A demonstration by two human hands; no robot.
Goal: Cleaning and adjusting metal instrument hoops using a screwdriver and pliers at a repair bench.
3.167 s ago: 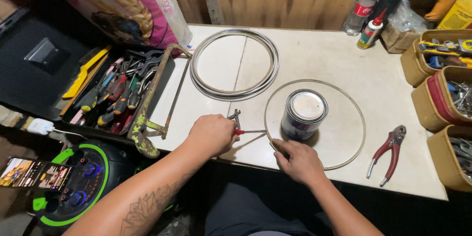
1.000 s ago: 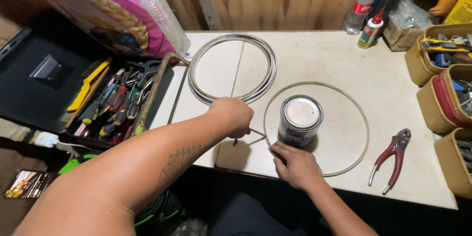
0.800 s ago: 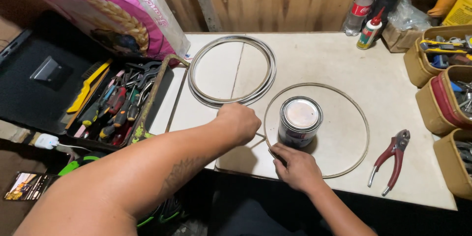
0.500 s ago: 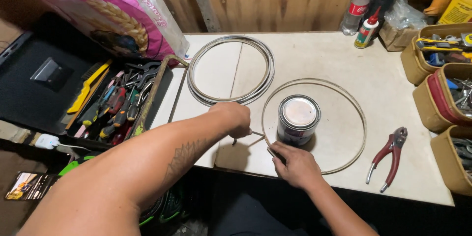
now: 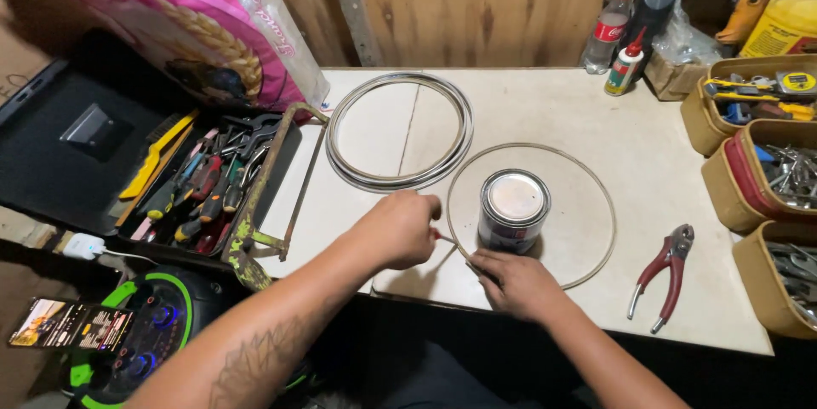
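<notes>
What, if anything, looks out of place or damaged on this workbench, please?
Little stands out. The rusty hacksaw lies tilted across the edge of the open toolbox, half on the table. The can stands upright inside the wire hoop; nothing is spilled.

Both forearms reach forward; the left hand (image 5: 400,228) is curled in a loose fist, the right hand (image 5: 513,281) lies knuckles-up, fingers pinched together.

Bright, sharp overhead light; dim corners, wide-angle edge curvature.
</notes>
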